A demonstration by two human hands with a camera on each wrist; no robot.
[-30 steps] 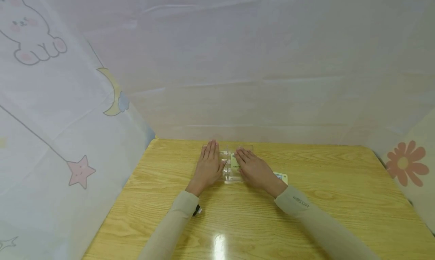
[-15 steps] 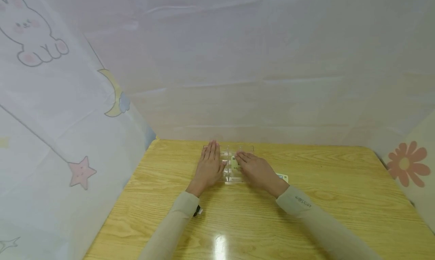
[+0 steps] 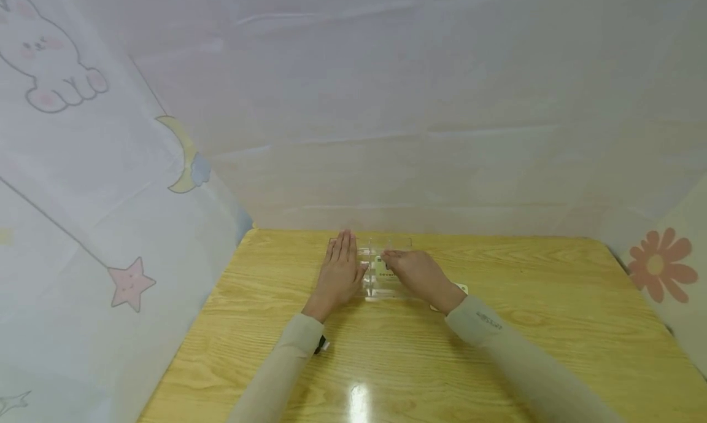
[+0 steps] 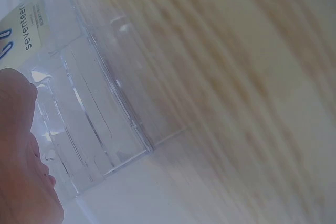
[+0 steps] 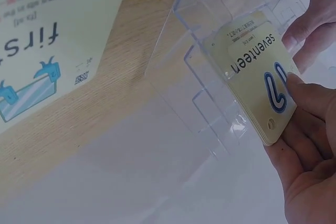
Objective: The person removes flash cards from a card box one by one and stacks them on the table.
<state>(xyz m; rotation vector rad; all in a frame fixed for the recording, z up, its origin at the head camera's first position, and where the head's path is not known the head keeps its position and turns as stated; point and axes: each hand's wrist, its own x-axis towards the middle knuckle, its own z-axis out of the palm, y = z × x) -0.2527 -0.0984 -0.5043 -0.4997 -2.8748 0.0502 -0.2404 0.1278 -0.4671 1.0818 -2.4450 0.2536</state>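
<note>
A clear plastic card holder (image 4: 94, 114) with slots lies at the far side of the table. My left hand (image 3: 338, 275) rests on its left half with fingers straight and together. In its right half sits a stack of pale yellow flashcards (image 5: 247, 66), the top one printed "seventeen" with a blue 17. My right hand (image 3: 421, 277) grips this stack, the thumb over the printed face and the fingers behind the edge, as the right wrist view shows. From above, the hand hides much of the stack.
Another flashcard (image 5: 47, 40), printed "first" with a blue picture, lies on the wooden table (image 3: 497, 361) to the right of the holder, partly under my right wrist in the head view. A pale curtain (image 3: 386, 183) hangs right behind the table's far edge.
My right hand's fingers have gone from lying straight over the cards to curling round them, and more of the "seventeen" card shows. My left hand has stayed in place.
</note>
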